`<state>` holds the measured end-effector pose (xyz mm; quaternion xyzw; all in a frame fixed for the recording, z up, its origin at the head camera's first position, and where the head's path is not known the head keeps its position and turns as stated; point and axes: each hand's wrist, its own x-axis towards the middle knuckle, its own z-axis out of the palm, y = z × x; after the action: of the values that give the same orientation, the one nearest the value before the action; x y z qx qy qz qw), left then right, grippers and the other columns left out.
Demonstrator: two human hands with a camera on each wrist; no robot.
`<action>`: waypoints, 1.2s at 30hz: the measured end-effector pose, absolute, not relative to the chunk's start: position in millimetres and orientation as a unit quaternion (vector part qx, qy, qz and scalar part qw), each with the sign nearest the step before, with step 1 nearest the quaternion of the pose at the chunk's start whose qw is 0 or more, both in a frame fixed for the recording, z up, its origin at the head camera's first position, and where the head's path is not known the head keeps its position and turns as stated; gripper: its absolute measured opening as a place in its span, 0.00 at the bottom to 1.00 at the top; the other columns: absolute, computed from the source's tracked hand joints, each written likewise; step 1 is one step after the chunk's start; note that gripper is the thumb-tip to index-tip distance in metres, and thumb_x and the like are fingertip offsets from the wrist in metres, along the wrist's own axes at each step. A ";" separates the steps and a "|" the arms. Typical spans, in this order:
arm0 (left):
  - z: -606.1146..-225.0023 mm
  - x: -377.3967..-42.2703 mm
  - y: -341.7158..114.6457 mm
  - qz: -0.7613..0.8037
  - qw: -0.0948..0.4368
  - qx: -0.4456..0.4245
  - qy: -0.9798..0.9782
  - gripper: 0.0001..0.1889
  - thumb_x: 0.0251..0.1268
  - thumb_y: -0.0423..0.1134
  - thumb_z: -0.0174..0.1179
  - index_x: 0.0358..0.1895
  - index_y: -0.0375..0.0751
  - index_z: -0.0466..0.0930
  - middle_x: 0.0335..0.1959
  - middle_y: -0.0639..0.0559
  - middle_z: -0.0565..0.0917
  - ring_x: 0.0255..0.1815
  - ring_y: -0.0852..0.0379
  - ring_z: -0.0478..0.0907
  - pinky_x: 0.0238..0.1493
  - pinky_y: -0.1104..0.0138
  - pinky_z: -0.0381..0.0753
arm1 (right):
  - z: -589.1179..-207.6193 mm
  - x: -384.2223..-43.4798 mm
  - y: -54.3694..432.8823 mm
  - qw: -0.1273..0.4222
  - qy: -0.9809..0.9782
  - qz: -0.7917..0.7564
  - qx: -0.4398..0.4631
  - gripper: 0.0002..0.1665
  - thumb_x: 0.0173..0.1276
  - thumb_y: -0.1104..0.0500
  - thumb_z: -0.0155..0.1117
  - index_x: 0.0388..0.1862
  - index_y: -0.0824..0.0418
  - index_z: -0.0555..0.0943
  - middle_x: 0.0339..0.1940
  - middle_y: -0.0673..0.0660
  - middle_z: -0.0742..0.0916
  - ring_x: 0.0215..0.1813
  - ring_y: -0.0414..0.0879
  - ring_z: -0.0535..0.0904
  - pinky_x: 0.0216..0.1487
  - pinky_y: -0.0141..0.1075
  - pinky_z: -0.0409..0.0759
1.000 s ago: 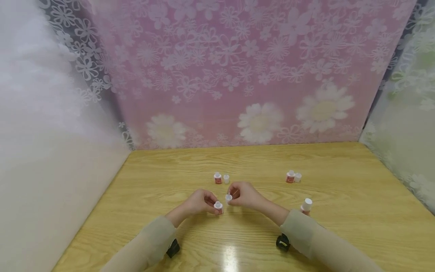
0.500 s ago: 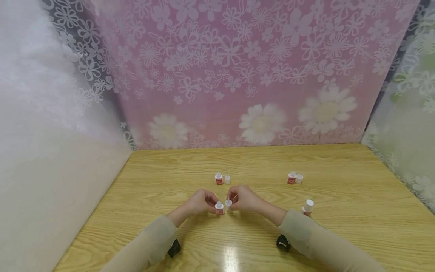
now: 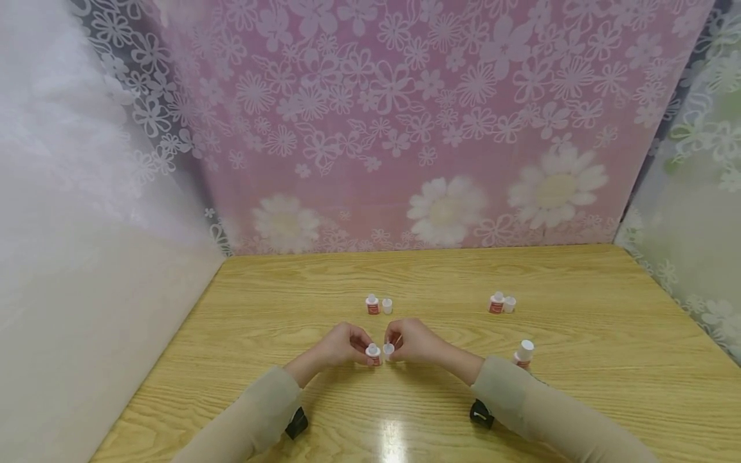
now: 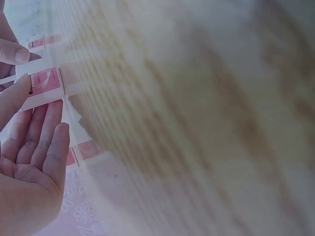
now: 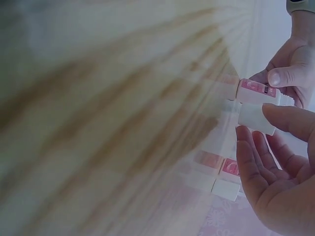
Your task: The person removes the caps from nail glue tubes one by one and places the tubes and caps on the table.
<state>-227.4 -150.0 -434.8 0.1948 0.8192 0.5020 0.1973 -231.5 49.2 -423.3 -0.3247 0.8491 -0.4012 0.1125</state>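
My left hand (image 3: 341,344) grips a small white bottle (image 3: 373,355) with a red label between thumb and fingers. Its narrow, uncapped nozzle points up, and it stands upright at the table surface. In the left wrist view the thumb lies across the bottle's label (image 4: 45,82). Right beside it, my right hand (image 3: 412,341) pinches a white cap (image 3: 388,351), hollow side up. The right wrist view has the cap (image 5: 253,117) close against the bottle (image 5: 255,88); whether they touch, I cannot tell.
Behind my hands stands an uncapped bottle (image 3: 373,305) with its cap (image 3: 387,306) beside it. Another such bottle (image 3: 496,303) and cap (image 3: 509,304) are at the back right. A capped bottle (image 3: 523,354) stands near my right forearm. A flowered curtain (image 3: 405,128) closes the table's back.
My right hand has lowered the cap towards the table, down beside the bottle. The left hand keeps its grip on the bottle and has hardly moved.
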 end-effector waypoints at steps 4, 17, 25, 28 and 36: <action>-434.7 -227.5 -149.5 0.500 0.198 0.191 0.821 0.08 0.45 0.25 0.65 0.31 0.30 0.79 0.28 0.45 0.83 0.31 0.58 0.79 0.33 0.68 0.75 | -423.2 -230.9 48.7 0.113 0.851 -0.397 -0.324 0.11 0.45 0.73 0.67 0.24 0.64 0.74 0.22 0.51 0.80 0.28 0.42 0.78 0.27 0.30 0.74; -434.2 -227.0 -148.2 0.499 0.197 0.193 0.822 0.07 0.45 0.25 0.65 0.31 0.30 0.79 0.27 0.45 0.83 0.30 0.59 0.79 0.32 0.69 0.75 | -426.2 -231.9 46.8 0.117 0.854 -0.391 -0.324 0.11 0.43 0.74 0.66 0.23 0.64 0.74 0.23 0.51 0.80 0.29 0.43 0.78 0.27 0.30 0.74; -432.9 -227.0 -147.4 0.499 0.199 0.195 0.821 0.07 0.45 0.24 0.64 0.31 0.29 0.79 0.27 0.45 0.83 0.30 0.59 0.79 0.32 0.69 0.75 | -425.3 -231.1 46.3 0.118 0.857 -0.382 -0.325 0.11 0.43 0.74 0.66 0.23 0.64 0.74 0.23 0.51 0.80 0.29 0.43 0.77 0.28 0.32 0.74; -432.6 -227.2 -147.4 0.499 0.199 0.196 0.820 0.07 0.45 0.24 0.65 0.31 0.30 0.79 0.27 0.45 0.83 0.30 0.59 0.79 0.32 0.69 0.75 | -424.7 -231.0 46.2 0.119 0.857 -0.380 -0.327 0.11 0.43 0.73 0.67 0.23 0.64 0.74 0.23 0.51 0.80 0.29 0.42 0.77 0.28 0.31 0.74; -428.5 -226.3 -152.4 0.498 0.192 0.206 0.820 0.10 0.44 0.26 0.66 0.34 0.31 0.79 0.30 0.46 0.82 0.33 0.56 0.79 0.34 0.67 0.76 | -421.5 -230.1 50.9 0.124 0.852 -0.385 -0.334 0.13 0.43 0.73 0.67 0.29 0.65 0.75 0.26 0.52 0.80 0.31 0.44 0.78 0.30 0.30 0.74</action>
<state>-226.3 -152.4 -428.5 0.2056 0.8201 0.4983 0.1919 -230.1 50.9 -421.5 -0.3339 0.8516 -0.3847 0.1235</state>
